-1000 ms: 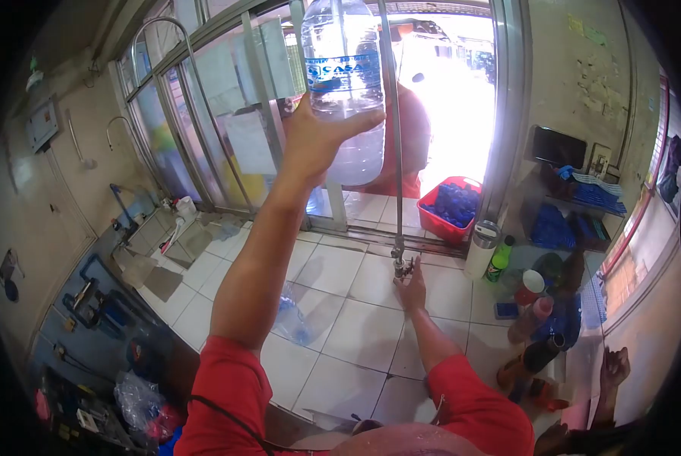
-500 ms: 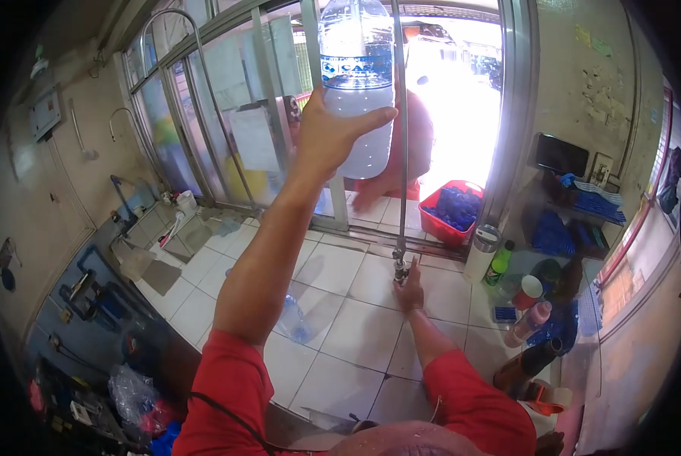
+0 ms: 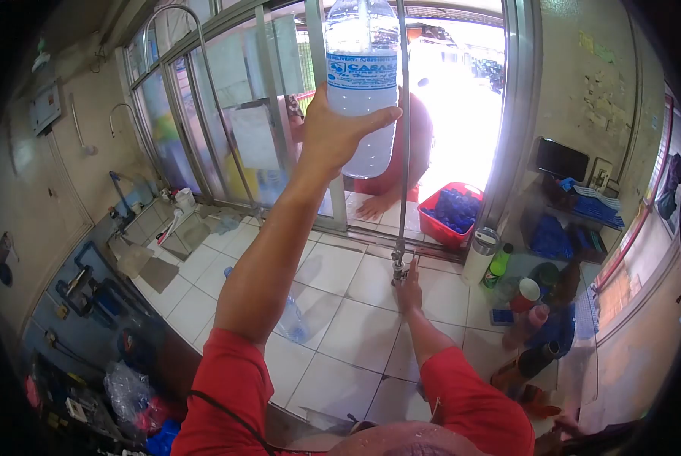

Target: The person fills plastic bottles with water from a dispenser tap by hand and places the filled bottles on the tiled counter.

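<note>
My left hand (image 3: 339, 129) is wrapped round a large clear bottle (image 3: 363, 83) with a blue label, held upright and raised in front of the window. Liquid fills it up to about the label, and a tube enters from the top. My right hand (image 3: 409, 289) is at the metal valve (image 3: 399, 266) at the foot of a thin vertical pipe (image 3: 403, 175), its fingers against the handle. On the white tiled counter (image 3: 355, 327) an empty clear bottle (image 3: 291, 319) lies partly behind my left forearm.
Beyond the window opening, another person's hand (image 3: 377, 207) rests on the ledge beside a red basket (image 3: 448, 216) of blue caps. A tumbler (image 3: 480, 257), a green bottle (image 3: 498, 266) and several cups and bottles line the right side.
The bottle and my left hand have shifted slightly right in view, and the liquid stands higher. The other person's hand has come down onto the ledge. My right hand stays at the valve.
</note>
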Demonstrator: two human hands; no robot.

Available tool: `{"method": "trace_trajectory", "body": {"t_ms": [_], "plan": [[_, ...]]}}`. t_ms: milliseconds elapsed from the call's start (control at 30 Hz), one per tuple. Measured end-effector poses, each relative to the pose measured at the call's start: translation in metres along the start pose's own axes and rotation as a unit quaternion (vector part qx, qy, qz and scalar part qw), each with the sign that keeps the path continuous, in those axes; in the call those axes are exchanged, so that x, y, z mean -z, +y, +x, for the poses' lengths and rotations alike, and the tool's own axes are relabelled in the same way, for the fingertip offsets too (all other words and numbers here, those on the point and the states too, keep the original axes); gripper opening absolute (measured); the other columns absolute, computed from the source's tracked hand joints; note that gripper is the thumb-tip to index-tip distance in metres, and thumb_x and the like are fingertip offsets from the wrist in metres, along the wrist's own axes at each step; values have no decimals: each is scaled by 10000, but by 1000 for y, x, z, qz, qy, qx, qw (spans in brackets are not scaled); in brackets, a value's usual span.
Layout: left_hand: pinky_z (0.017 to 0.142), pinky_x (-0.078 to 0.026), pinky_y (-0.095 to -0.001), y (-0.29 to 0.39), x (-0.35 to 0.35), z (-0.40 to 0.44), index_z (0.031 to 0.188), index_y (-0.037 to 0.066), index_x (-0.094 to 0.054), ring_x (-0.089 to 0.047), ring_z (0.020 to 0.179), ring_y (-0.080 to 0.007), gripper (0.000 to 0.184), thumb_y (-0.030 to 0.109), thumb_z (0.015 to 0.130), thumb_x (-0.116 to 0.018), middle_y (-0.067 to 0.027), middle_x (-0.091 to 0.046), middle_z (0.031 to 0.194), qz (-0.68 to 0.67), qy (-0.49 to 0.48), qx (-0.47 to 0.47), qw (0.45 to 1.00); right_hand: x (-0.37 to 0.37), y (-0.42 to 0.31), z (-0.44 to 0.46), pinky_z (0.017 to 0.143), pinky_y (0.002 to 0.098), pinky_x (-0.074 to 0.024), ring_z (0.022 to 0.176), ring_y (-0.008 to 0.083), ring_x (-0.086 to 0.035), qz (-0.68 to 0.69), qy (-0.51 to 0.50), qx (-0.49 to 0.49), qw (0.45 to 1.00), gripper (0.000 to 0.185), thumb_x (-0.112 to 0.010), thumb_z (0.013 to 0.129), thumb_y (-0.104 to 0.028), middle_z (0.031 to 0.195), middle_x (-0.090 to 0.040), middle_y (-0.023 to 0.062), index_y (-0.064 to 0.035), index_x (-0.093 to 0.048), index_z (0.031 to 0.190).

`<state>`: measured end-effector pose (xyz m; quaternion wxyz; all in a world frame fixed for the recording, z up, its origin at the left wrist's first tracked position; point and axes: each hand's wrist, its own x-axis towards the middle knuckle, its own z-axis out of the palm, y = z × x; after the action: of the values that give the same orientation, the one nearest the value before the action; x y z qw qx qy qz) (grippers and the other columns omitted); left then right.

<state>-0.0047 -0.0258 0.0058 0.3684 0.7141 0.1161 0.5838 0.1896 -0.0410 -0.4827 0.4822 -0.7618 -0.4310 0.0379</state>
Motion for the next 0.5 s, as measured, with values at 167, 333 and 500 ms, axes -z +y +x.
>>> {"method": "trace_trajectory", "body": {"t_ms": [167, 333, 500], "plan": [[682, -594, -316, 0, 0, 1, 1152, -22, -555, -708, 780, -251, 676, 255, 649, -910, -164, -699, 982, 24, 9, 6, 1000, 1, 1, 0, 908, 430, -503, 1201, 385, -567, -8, -15, -11, 1000, 913, -640, 885, -133, 1513, -382, 192, -158, -61, 1590], [690, -589, -316, 1, -3, 2, 1142, -14, -566, -708, 784, -248, 653, 244, 650, -910, -158, -701, 976, 23, 9, 6, 1000, 0, 1, 1, 918, 431, -498, 1216, 384, -559, 2, -9, -7, 1000, 914, -639, 887, -136, 1521, -378, 186, -165, -56, 1591], [719, -574, -325, 1, -5, 1, 1124, 1, -589, -704, 792, -240, 586, 167, 659, -904, -148, -708, 953, 17, 27, 1, 999, 4, 0, 1, 931, 424, -494, 1235, 376, -551, -3, -29, -24, 999, 913, -635, 890, -160, 1531, -375, 176, -178, -53, 1593]]}}
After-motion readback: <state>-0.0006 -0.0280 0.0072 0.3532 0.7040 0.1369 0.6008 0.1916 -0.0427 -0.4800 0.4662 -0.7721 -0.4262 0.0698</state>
